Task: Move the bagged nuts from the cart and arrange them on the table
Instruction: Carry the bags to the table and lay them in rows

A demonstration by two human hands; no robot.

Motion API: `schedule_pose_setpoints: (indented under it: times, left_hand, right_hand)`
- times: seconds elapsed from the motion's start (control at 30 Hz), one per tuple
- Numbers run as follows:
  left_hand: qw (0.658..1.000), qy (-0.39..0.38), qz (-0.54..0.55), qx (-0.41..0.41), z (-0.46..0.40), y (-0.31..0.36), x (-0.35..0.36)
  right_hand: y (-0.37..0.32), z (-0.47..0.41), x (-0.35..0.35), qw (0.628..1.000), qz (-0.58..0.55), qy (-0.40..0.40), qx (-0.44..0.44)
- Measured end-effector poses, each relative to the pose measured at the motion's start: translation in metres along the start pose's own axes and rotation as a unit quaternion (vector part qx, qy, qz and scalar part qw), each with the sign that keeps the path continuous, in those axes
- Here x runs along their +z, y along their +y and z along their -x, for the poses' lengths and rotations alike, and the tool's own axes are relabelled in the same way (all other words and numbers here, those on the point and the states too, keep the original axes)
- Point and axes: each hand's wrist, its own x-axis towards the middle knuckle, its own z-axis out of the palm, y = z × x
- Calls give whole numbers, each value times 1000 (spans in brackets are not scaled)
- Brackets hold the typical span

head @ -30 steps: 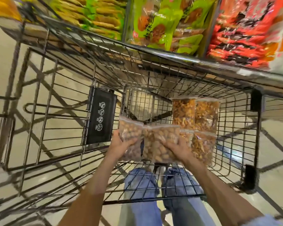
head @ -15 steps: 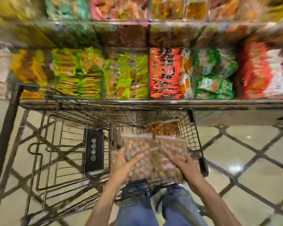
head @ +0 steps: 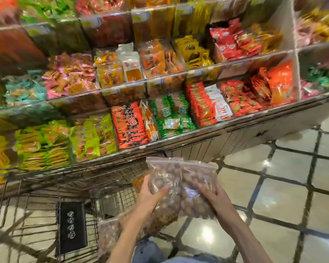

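Observation:
Two clear zip bags of brown nuts are held side by side above the wire cart [head: 46,215]. My left hand [head: 149,196] grips the left bag of nuts [head: 164,173] from below, thumb across its front. My right hand [head: 215,198] holds the right bag of nuts [head: 196,179], fingers spread over its lower half. Both bags are lifted up and to the right of the cart's basket. More bagged nuts [head: 110,232] lie in the cart, partly hidden behind my left forearm; an orange-toned bag [head: 140,181] shows behind my left hand.
A tiered display shelf [head: 198,137] packed with colourful snack packets runs across the view beyond the cart. A black child-seat flap [head: 71,226] hangs in the cart at lower left. Glossy tiled floor [head: 273,196] lies to the right.
Both hands have lifted the two bags up out of the cart and toward the right. The view has swung up and right, showing more shelves and floor.

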Motion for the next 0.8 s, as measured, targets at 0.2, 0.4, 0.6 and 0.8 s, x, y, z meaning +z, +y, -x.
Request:
schedule_pose_setpoints:
  times: [0.2,0.4,0.6,0.8]
  left_hand:
    - [999,-14,-20,24,7,28,110]
    - [995,-82,-27,59,15,52,245]
    - [972,-211,-60,78,20,78,380]
    - [934,-328,-113,88,14,86,511]
  right_hand:
    - [-12,30,-107,998,-28,49,-36]
    - [-17,77,-229,985,-78,138,-73]
    - [-5,132,-336,953,-134,257,-88]
    - [13,170,-423,901,-184,383,-84]
